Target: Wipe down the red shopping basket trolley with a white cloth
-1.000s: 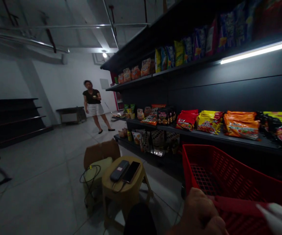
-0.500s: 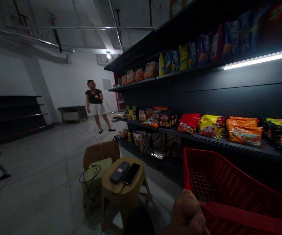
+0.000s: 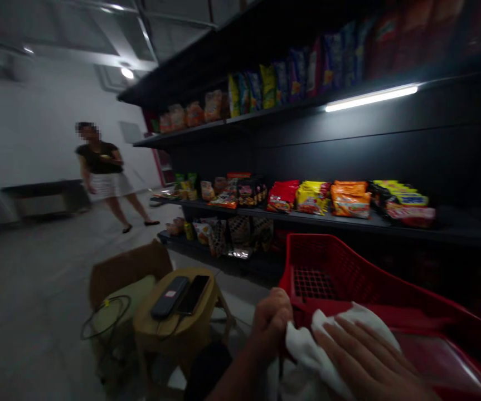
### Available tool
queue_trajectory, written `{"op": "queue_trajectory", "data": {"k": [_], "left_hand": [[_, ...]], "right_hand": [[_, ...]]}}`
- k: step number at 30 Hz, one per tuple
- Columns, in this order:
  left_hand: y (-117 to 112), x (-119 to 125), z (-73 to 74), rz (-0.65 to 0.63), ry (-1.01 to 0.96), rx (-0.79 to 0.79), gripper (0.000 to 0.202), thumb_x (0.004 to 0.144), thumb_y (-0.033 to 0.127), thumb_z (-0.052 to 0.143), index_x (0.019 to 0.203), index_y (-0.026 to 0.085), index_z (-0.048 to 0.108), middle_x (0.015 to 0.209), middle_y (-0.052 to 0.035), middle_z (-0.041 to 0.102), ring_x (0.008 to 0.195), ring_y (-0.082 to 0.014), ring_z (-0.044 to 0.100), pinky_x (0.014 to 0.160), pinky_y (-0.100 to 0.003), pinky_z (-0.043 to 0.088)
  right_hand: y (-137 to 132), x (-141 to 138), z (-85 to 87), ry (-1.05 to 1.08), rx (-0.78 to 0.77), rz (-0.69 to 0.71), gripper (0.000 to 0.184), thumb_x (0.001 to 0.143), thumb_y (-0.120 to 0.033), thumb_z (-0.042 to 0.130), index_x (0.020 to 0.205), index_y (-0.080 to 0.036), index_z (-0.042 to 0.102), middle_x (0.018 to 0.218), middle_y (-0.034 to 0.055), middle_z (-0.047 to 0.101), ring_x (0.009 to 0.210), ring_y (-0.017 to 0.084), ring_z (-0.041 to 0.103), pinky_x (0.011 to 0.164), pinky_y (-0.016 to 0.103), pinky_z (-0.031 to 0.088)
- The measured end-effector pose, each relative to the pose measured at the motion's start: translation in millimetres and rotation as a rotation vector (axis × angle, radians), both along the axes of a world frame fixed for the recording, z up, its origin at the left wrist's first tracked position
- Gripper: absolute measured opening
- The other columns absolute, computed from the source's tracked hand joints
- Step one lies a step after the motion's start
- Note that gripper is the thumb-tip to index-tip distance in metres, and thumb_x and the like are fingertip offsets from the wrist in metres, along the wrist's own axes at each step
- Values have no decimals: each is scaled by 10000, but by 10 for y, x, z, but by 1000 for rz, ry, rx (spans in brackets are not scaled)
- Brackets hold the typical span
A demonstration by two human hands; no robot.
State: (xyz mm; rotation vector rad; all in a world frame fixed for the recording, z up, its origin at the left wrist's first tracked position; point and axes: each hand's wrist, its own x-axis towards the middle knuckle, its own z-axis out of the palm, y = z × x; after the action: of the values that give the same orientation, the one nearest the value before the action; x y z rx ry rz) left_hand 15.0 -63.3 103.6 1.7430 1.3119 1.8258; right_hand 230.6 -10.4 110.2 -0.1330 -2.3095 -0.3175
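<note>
A red plastic shopping basket (image 3: 349, 273) with a mesh floor fills the lower right. My left hand (image 3: 270, 323) is closed around its near left corner. My right hand (image 3: 357, 351) holds a white cloth (image 3: 311, 348) against the basket's near side, its fingers stretched over the fabric. The cloth is bunched up beside the left hand and partly hidden under the right palm. A clear-looking panel (image 3: 441, 359) sits on the basket's near wall, right of the cloth.
Dark shelves (image 3: 315, 217) carry several rows of snack packets. A yellowish stool (image 3: 148, 328) at left holds a power bank (image 3: 170, 298) and a phone (image 3: 193, 295). Behind it are an open cardboard box (image 3: 127, 267) and a looped cable (image 3: 110, 317). Another person (image 3: 102, 167) stands farther back.
My right hand has come into view with the white cloth, now on the basket's near side. The view has turned right, and my left hand still grips the basket.
</note>
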Motion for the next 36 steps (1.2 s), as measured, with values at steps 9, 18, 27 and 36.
{"op": "queue_trajectory", "data": {"k": [9,18,27,36], "left_hand": [[247,-246,-16,-121,-62,-36,502,916,477,453,487,218,488,488,18,498,562,-151,480,958,-463,434],[-66,108,650,107,495,-419,452,965,528,383,769,231,660,772,-14,716,694,-182,644,630,-281,476],[-30,116,433,355,1098,-111,399,963,430,388,695,246,620,634,-2,699,571,-186,640,542,-276,377],[-173,-427,436,318,1099,-86,378,934,448,450,751,253,717,747,-25,766,646,-214,707,590,-311,491]], "right_hand": [[164,1391,392,-31,-272,-717,335,979,-415,498,1212,-229,650,1191,87,717,1094,275,676,1037,524,475],[-429,148,340,-58,-266,-415,555,887,-449,657,1403,-286,533,1496,55,511,1352,284,478,1121,449,399],[189,1310,413,38,-382,-621,216,969,-337,529,1073,-219,676,1115,75,729,1081,225,663,1093,487,419],[-104,1236,123,96,-237,-229,375,933,-444,565,1240,-238,629,1186,85,710,1127,246,648,1038,440,479]]}}
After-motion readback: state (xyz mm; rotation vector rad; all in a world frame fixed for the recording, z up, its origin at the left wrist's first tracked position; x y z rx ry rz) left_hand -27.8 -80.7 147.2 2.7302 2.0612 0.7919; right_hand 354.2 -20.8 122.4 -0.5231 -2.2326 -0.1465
